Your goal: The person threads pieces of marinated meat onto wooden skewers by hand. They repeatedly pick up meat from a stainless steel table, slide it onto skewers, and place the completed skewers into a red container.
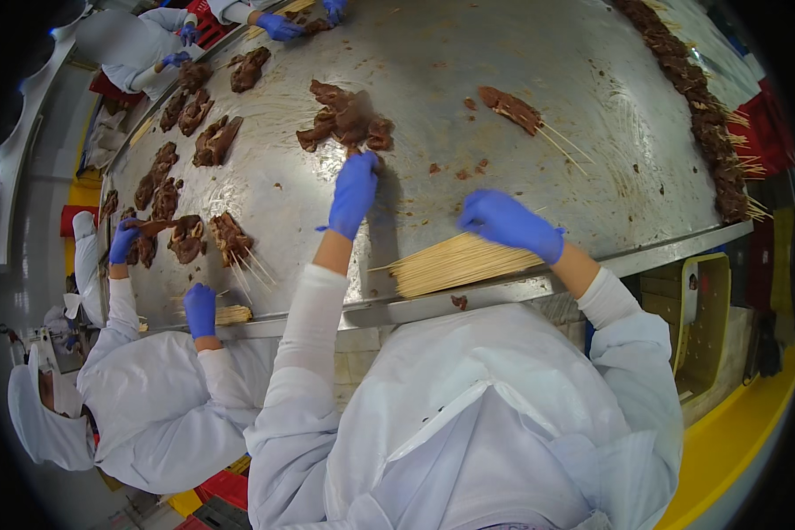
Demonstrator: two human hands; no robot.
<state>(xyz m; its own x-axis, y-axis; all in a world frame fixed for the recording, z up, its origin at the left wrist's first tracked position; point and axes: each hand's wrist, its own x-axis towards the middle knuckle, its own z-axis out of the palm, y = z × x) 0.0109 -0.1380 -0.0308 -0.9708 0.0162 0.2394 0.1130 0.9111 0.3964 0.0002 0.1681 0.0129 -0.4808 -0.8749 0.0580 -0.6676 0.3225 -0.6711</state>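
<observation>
My left hand (354, 193), in a blue glove, reaches to the near edge of a pile of raw meat pieces (344, 116). Its fingertips are closed on a piece of meat there, mostly hidden by the glove. My right hand (511, 224), also gloved in blue, is over a bundle of bamboo skewers (460, 265) along the table's near edge. Its fingers are curled and slightly blurred, so whether they grip a skewer is unclear. Beyond this hand, a flat piece of skewered meat (508, 108) lies with two sticks pointing towards me.
A long row of skewered meat (695, 106) lines the right side of the steel table (430, 199). To my left, a co-worker's gloved hands (200, 310) work near meat and skewers. Other people work at the far left. A yellow crate (702, 324) stands below the table's right edge.
</observation>
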